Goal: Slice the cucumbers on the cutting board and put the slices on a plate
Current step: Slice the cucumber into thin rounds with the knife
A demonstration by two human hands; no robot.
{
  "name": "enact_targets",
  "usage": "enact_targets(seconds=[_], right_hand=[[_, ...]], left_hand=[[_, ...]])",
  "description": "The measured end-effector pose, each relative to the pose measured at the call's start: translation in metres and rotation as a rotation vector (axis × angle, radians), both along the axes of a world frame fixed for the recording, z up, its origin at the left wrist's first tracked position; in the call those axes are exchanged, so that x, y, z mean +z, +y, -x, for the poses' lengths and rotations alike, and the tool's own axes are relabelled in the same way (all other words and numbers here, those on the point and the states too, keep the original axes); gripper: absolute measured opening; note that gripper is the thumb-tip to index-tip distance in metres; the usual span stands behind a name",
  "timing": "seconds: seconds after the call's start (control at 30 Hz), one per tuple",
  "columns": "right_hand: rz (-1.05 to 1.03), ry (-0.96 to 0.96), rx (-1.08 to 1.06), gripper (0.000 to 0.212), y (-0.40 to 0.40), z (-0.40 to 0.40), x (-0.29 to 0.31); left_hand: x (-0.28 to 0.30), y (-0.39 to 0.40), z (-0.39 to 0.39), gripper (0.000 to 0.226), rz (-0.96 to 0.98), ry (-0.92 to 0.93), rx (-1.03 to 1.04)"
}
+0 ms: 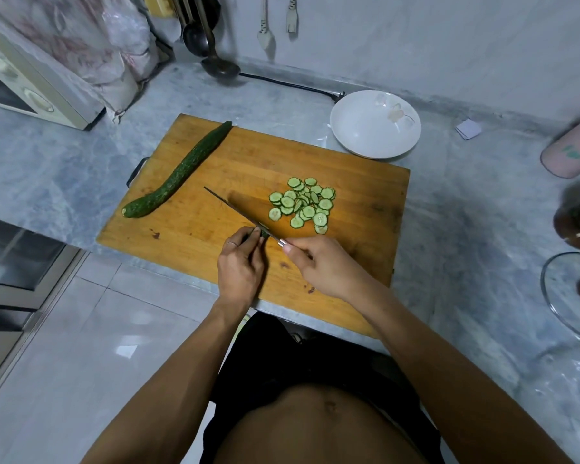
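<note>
A wooden cutting board lies on the grey counter. A whole dark cucumber lies along its left side. A heap of several round slices sits right of centre. My left hand pinches a short cucumber stub at the board's front. My right hand grips the handle of a knife, whose blade rests against the stub and points up-left. A white plate with nothing on it stands beyond the board's far right corner.
A microwave and plastic bags stand at the back left. Ladles and a black cord lie by the wall. Jars, a pink can and a glass lid crowd the right edge. The counter's front edge drops to the tiled floor.
</note>
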State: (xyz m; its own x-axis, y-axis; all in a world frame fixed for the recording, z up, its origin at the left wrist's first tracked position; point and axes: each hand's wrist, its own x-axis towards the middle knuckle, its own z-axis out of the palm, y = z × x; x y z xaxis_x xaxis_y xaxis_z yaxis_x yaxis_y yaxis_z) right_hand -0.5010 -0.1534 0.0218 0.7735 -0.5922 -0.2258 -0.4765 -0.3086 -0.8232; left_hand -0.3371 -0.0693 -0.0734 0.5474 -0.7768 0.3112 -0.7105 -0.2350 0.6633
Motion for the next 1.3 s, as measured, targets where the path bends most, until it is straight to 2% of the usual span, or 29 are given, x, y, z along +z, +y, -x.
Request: enact_targets(seconds=[0.13, 0.23, 0.4, 0.67, 1.1, 1.3], right_hand=[[-0.008, 0.013, -0.013, 0.037, 0.002, 0.001, 0.000], [-0.029, 0.001, 0.000, 0.028, -0.003, 0.002, 0.003], [-0.066, -0.042, 0.003, 0.045, -0.005, 0.008, 0.012], [-0.034, -0.103, 0.053, 0.054, -0.001, 0.016, 0.023], [0.042, -0.051, 0.060, 0.036, 0.003, 0.019, 0.019], [-0.055, -0.042, 0.082, 0.043, -0.004, 0.015, 0.020]], left_hand=[[-0.002, 0.001, 0.001, 0.024, -0.010, 0.030, 0.046], [-0.002, 0.002, 0.002, 0.026, 0.010, 0.069, 0.057], [-0.001, 0.001, 0.004, 0.022, 0.021, 0.077, 0.060], [-0.002, 0.000, 0.003, 0.021, 0.030, 0.078, 0.069], [-0.002, -0.001, 0.004, 0.018, 0.043, 0.059, 0.073], [-0.004, 0.000, 0.002, 0.020, 0.033, 0.066, 0.060]])
